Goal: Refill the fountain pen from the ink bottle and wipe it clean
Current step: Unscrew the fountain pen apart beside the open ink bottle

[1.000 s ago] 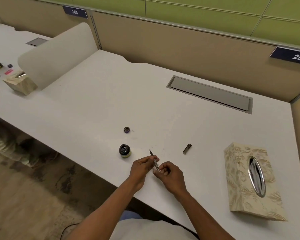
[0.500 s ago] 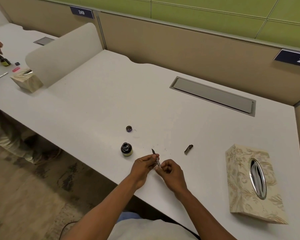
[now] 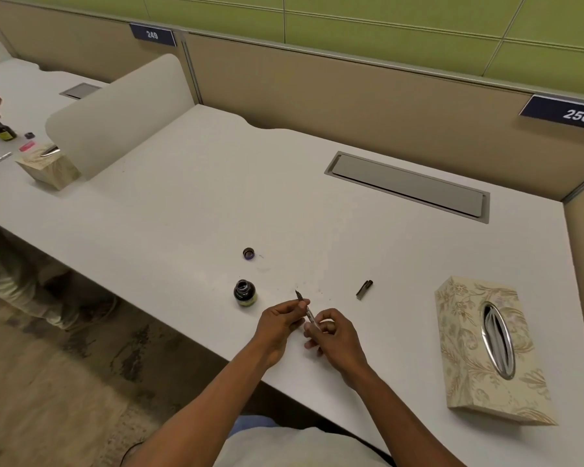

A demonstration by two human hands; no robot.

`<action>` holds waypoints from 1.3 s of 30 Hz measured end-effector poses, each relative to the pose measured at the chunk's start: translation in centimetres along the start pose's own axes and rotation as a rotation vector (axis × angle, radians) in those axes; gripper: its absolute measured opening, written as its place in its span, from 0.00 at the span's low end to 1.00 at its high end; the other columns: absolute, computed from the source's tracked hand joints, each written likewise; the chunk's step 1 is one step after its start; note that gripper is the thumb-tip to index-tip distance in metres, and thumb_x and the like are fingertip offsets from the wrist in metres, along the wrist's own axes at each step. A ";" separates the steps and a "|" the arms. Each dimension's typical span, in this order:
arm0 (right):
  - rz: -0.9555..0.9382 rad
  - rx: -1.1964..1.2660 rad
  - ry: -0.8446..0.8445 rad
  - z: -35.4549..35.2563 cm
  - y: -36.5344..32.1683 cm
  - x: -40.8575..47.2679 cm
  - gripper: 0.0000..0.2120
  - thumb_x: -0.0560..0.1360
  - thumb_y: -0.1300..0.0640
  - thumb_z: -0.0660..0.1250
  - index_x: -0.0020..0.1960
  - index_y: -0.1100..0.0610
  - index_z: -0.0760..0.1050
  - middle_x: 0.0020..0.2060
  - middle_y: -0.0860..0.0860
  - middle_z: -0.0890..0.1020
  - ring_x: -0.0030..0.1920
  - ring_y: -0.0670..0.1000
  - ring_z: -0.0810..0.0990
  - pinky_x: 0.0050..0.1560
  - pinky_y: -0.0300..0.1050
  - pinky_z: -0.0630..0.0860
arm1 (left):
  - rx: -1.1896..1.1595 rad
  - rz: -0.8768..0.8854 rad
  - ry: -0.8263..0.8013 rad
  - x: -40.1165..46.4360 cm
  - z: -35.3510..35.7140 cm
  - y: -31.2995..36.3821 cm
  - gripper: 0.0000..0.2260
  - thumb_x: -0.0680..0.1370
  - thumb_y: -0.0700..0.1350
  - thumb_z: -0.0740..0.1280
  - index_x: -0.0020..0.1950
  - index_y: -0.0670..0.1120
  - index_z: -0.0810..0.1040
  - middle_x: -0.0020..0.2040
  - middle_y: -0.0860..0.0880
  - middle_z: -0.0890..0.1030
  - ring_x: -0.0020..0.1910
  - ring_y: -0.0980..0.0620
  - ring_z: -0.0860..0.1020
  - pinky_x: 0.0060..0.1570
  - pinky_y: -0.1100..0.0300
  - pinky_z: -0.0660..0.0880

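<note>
Head view: pen (image 3: 304, 306) held above the desk (image 3: 189, 210) near its front edge, nib up and away, pinched near the nib by left hand (image 3: 279, 323) and gripped at the rear by right hand (image 3: 334, 335), fingers of both curled round it. Open ink bottle (image 3: 245, 293) just left of the hands, its cap (image 3: 248, 253) farther back. Pen cap (image 3: 364, 289) to the right, tissue box (image 3: 486, 348) well right.

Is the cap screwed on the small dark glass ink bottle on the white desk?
No, the small dark glass ink bottle stands open, and its round dark cap lies apart on the white desk.
</note>
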State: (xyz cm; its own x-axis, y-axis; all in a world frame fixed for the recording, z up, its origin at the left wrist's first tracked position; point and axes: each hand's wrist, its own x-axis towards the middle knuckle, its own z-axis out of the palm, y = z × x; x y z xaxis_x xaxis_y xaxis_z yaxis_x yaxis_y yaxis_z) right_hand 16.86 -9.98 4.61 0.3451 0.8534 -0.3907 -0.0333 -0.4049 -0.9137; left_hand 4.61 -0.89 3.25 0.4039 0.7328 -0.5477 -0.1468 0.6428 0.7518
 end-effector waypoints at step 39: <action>-0.116 -0.219 0.278 -4.0 1.8 0.4 0.05 0.70 0.57 0.77 0.40 0.48 0.83 0.39 0.44 0.86 0.41 0.44 0.83 0.46 0.41 0.78 | -0.118 0.020 0.229 -0.8 -0.1 1.9 0.06 0.76 0.43 0.74 0.51 0.44 0.85 0.43 0.50 0.81 0.41 0.51 0.73 0.47 0.57 0.73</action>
State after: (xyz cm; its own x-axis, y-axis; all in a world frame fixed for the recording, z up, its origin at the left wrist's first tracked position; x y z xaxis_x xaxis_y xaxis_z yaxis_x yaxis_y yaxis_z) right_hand 20.67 -11.67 3.22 0.5776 0.7879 -0.2133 0.2117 -0.3969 -0.8931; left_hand 3.89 -0.20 5.09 0.1871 0.7683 -0.6122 -0.2622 0.6396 0.7226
